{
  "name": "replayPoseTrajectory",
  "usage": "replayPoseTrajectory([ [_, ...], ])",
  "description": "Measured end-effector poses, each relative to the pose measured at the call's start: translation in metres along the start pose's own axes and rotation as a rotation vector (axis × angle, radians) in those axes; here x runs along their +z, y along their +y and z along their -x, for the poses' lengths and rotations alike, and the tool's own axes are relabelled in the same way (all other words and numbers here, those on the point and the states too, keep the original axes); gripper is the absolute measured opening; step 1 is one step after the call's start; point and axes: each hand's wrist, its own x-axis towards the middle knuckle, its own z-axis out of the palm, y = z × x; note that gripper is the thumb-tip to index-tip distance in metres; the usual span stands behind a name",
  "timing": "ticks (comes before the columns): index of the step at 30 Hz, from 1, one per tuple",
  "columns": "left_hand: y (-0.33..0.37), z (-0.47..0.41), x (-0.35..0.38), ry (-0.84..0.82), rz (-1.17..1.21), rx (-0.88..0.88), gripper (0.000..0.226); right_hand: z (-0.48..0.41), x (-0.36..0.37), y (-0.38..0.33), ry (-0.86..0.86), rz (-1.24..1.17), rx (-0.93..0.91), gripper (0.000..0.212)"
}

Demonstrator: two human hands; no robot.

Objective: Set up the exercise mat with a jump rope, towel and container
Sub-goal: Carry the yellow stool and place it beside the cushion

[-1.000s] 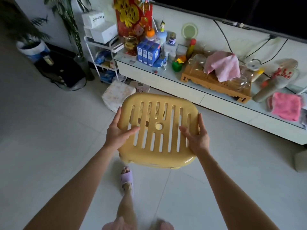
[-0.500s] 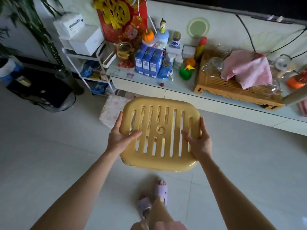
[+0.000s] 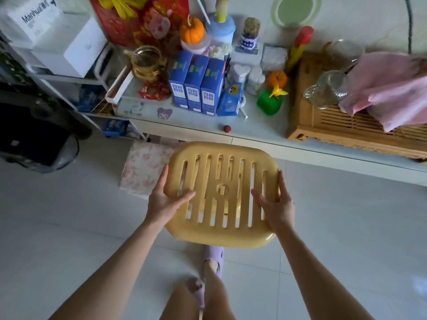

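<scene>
A yellow slatted plastic stool (image 3: 221,195) is held out in front of the person, its seat facing the camera, above the pale tiled floor (image 3: 69,227) and just short of a long low white counter (image 3: 254,135). The left hand (image 3: 165,202) clasps the stool's left rim, thumb lying across the slats and fingers wrapped behind the edge; the right hand (image 3: 276,204) mirrors it on the right rim, thumb on the seat and fingers curled round the side. Both bare forearms reach forward from the lower corners, elbows low, wrists straight. Below the stool, the person's feet show in lilac slippers (image 3: 215,257).

On the counter's right end sits a slatted wooden tray (image 3: 335,125), with a pink towel (image 3: 390,88) draped over it and an upturned glass jug (image 3: 328,88) beside the cloth. Toward the middle stand three blue cartons (image 3: 196,86) side by side, a green cube-shaped toy (image 3: 270,102), an orange pumpkin ornament (image 3: 191,31) and a glass mug (image 3: 146,63). A small red ball (image 3: 227,128) lies near the counter's front edge. Left of the counter is a white wire shelf rack (image 3: 76,77) bearing white boxes (image 3: 57,35). On the floor against the counter rests a floral-patterned box (image 3: 145,167), just behind the left hand.
</scene>
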Motion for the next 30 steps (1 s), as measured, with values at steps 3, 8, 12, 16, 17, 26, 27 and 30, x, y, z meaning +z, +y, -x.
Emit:
replayPoseTrajectory([
  [3,-0.012,-0.034,0.006,-0.012,-0.004,0.007,0.115,-0.03,0.018,0.009,0.016,0.007,0.014,0.091],
  [8,-0.036,-0.083,0.019,-0.026,-0.016,0.036,0.12,-0.072,0.044,0.027,0.03,0.023,0.036,0.091],
  [12,-0.064,-0.118,0.032,-0.042,-0.029,0.026,0.122,-0.102,0.066,0.051,0.047,0.045,0.044,0.09],
  [16,-0.089,-0.146,0.047,-0.046,-0.014,0.035,0.12,-0.129,0.083,0.078,0.064,0.053,0.064,0.09],
  [17,-0.098,-0.154,0.051,-0.042,-0.009,0.033,0.119,-0.136,0.087,0.086,0.069,0.064,0.065,0.09],
  [26,-0.175,-0.21,0.081,-0.043,-0.051,0.019,0.118,-0.187,0.128,0.161,0.08,0.097,0.093,0.094],
  [27,-0.183,-0.216,0.083,-0.041,-0.057,0.018,0.117,-0.191,0.132,0.168,0.082,0.097,0.091,0.095],
  [30,-0.204,-0.231,0.09,-0.061,-0.048,0.014,0.119,-0.205,0.144,0.187,0.059,0.103,0.082,0.095],
])
